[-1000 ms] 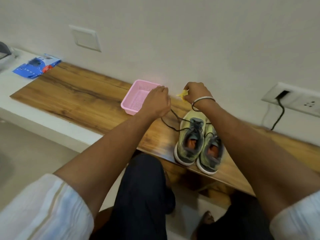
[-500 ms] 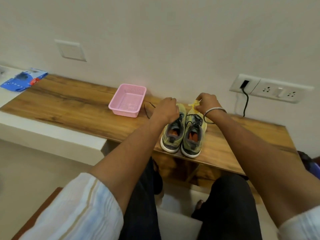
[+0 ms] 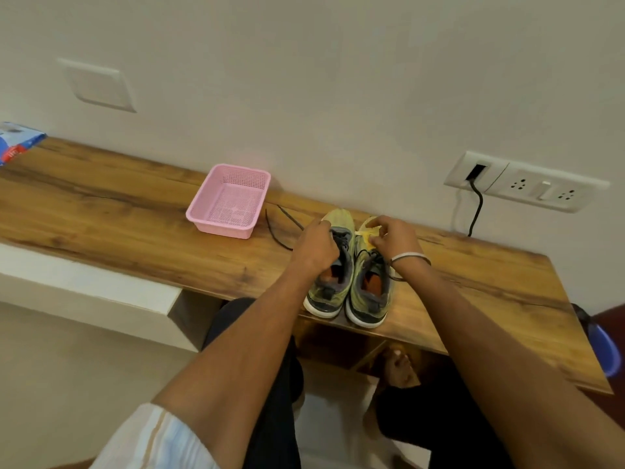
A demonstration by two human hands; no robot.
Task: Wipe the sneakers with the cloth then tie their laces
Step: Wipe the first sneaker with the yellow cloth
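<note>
My left hand [image 3: 316, 247], out at ten o'clock a second ago, now grips the left sneaker's [image 3: 333, 265] lace, my right [image 3: 392, 236] pinching the cloth [image 3: 367, 235]: tying begins.

We're indoors in a home, by the look of it: a plain painted wall [image 3: 338, 79] carries a switch-and-socket panel [image 3: 527, 186] with a black cable [image 3: 477, 211] plugged in, above a wood-grain tabletop [image 3: 118, 211] built along it, with a pink plastic basket [image 3: 230, 201] on it and pale floor [image 3: 67, 367] below.
</note>
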